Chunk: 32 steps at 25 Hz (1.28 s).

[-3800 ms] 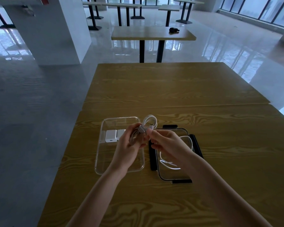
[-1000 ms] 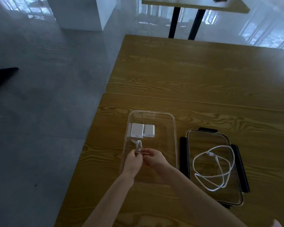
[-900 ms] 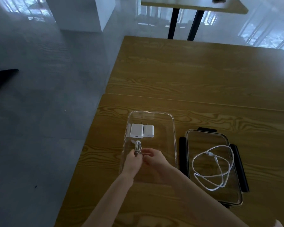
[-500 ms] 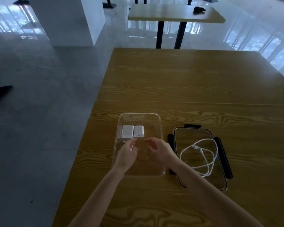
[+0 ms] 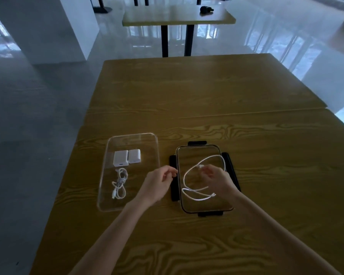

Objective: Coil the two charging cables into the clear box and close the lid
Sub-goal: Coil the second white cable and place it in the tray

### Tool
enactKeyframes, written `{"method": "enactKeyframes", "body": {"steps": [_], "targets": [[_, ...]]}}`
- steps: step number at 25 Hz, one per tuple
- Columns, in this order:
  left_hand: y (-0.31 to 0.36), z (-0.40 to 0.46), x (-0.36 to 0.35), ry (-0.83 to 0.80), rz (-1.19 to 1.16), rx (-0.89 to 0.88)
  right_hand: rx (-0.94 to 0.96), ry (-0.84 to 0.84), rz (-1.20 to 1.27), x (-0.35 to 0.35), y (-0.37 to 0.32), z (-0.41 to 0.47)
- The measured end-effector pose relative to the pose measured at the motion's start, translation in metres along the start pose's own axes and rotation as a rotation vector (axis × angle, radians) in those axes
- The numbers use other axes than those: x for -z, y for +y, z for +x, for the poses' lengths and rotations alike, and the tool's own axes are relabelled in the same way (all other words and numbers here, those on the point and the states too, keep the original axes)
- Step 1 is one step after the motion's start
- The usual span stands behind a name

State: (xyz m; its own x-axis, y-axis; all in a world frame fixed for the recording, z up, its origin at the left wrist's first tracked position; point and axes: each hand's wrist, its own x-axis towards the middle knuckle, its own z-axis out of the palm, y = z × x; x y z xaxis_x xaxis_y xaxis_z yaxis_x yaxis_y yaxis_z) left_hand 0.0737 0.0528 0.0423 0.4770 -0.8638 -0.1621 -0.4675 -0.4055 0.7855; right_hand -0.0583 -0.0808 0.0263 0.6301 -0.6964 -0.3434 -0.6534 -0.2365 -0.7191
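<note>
Pinching plug end of loose cable (image 5: pixel 195 192), right hand (image 5: pixel 216 178) works over lid (image 5: pixel 199 153); cable sprawls on lid in open loops. Left hand (image 5: pixel 160 182) hovers between box (image 5: pixel 133 135) and lid, fingers half curled, holding nothing. Coiled cable (image 5: pixel 119 183) lies inside box, near two chargers (image 5: pixel 126 158). Box and lid side by side on table (image 5: pixel 246 155).

One view only, taken from head height, angled forward and down across the wooden table (image 5: pixel 207 92); wide-angle bowing is seen at the edges; both forearms enter from the bottom edge; the near table is seen close, a second table (image 5: pixel 179 18) farther off at the top.
</note>
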Motion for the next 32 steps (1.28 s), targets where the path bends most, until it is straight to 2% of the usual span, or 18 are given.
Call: {"method": "enactKeyframes", "body": {"steps": [4, 8, 14, 21, 23, 28, 32], "targets": [[0.017, 0.023, -0.036, -0.064, 0.023, -0.042, -0.074, 0.017, -0.02, 0.021, 0.033, 0.007], [0.017, 0.05, -0.07, -0.14, 0.046, 0.041, -0.111, 0.001, 0.009, 0.033, 0.055, 0.024], [0.018, 0.081, -0.11, -0.164, 0.117, 0.08, -0.035, 0.018, -0.151, 0.033, 0.067, 0.057], [0.019, 0.087, -0.139, -0.284, 0.208, 0.132, -0.062, -0.005, -0.302, 0.023, 0.074, 0.076], [0.017, 0.081, -0.143, -0.308, 0.238, 0.092, -0.082, -0.004, -0.265, 0.021, 0.074, 0.077], [0.016, 0.075, -0.14, -0.296, 0.173, 0.141, -0.124, -0.002, -0.014, 0.025, 0.065, 0.07], [0.026, 0.072, -0.129, -0.275, 0.123, 0.061, -0.159, 0.01, 0.153, 0.032, 0.05, 0.058]]}}
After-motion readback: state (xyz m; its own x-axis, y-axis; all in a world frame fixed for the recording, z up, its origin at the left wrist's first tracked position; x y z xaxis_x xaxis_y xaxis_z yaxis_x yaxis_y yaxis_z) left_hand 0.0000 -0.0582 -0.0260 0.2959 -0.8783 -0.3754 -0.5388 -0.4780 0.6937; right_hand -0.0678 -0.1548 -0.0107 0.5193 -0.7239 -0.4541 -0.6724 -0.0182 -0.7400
